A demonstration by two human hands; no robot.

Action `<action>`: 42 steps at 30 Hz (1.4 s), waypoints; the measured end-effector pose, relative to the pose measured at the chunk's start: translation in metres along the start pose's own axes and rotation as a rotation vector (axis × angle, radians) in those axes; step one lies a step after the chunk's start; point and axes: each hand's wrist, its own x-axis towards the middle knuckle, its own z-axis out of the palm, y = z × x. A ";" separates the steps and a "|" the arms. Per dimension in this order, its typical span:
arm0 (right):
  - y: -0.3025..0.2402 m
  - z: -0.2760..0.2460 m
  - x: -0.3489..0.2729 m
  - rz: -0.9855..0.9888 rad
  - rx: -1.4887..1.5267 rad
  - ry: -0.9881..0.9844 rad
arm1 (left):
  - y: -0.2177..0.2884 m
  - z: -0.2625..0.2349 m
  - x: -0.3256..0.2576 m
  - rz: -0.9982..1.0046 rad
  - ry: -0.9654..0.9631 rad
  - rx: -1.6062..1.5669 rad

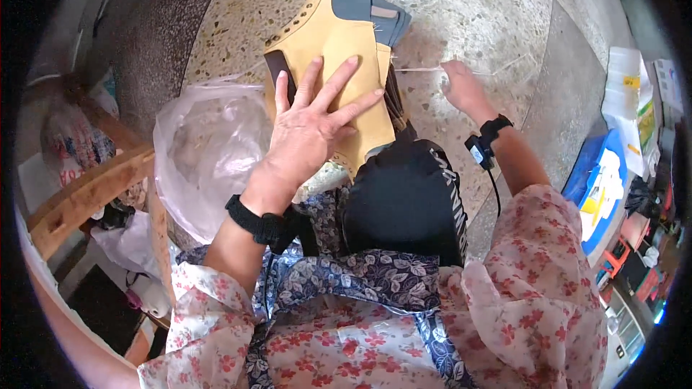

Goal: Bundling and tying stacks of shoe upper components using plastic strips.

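Observation:
A stack of shoe uppers (348, 39), tan yellow with a row of eyelets along one curved edge, rests over my lap area. Grey-blue panels (352, 1) show at its far end, and a dark brown strip lies at its left side. My left hand (317, 112) presses flat on the top piece, fingers spread. To the right of the stack, the closed fingers of my right hand (465, 90) grip a thin white string (419, 70). It runs taut from the stack's right side to those fingers, and a loose length trails beyond them. The string's path under the stack is hidden.
A clear plastic bag (209, 151) lies open on the speckled floor (476, 0) left of the stack. Beside it stands a wooden frame (94, 194). A blue tray (595, 187) with white and yellow items sits at the right. My black-trousered knee (404, 198) is just below the stack.

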 end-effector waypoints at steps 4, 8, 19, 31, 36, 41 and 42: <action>0.015 0.024 0.018 0.044 -0.140 0.108 | 0.002 0.001 -0.001 -0.015 -0.036 0.014; 0.030 0.043 0.036 0.073 -0.245 0.044 | -0.001 0.002 0.001 -0.034 -0.057 -0.003; -0.002 0.001 0.013 0.141 0.699 -0.052 | -0.015 0.016 -0.013 -0.013 0.002 -0.080; -0.185 -0.139 -0.022 -0.605 0.401 -0.170 | -0.018 0.034 -0.014 -0.020 0.229 -0.290; -0.201 -0.138 -0.015 -0.528 0.246 -0.181 | -0.018 0.031 -0.014 -0.118 0.315 -0.524; -0.210 -0.141 -0.006 -0.764 -0.131 -0.142 | -0.023 0.032 -0.019 -0.147 0.402 -0.617; -0.210 -0.140 -0.004 -0.761 -0.133 -0.144 | -0.024 0.032 -0.019 -0.128 0.408 -0.589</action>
